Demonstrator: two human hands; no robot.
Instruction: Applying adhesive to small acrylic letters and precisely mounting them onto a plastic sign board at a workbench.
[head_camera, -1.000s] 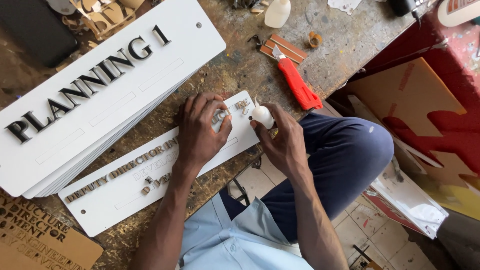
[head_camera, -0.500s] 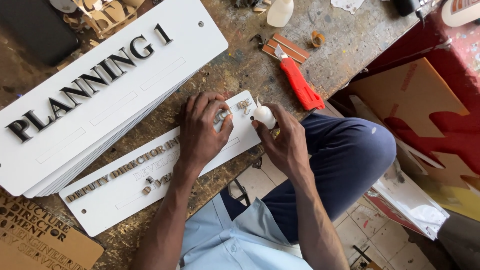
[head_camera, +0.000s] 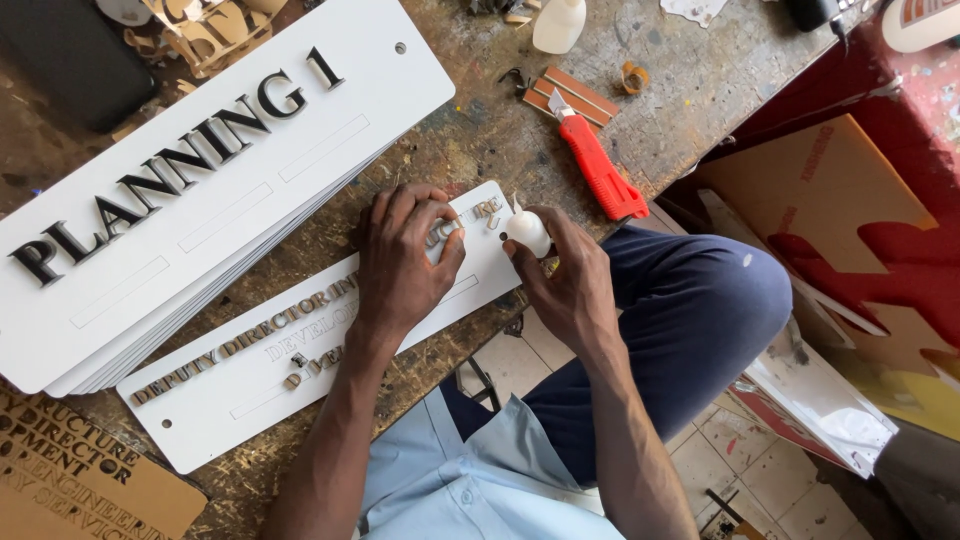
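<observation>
Scarred, glue-stained workbench fills your view, and you sit at its near edge with a narrow white sign plate lying slantwise under your hands. Your left hand presses flat on the plate's right end, fingertips curled around a small cut letter (too small to tell which), while your right hand is closed around a little white glue bottle, nozzle up, just off the plate's end. Keep the left fingers steady on the letter and hold it in line with the metallic letters already seated to the left of your wrist; I judge a light dab of glue is enough, since excess would smear the white face. Room is tight: the plate's right end sits at the bench edge, above your knee. Beyond your left hand lies a stack of larger white sign boards, nearly touching the plate. Beyond your right hand a red utility knife lies near, so lift the bottle rather than sweeping it outward.
</observation>
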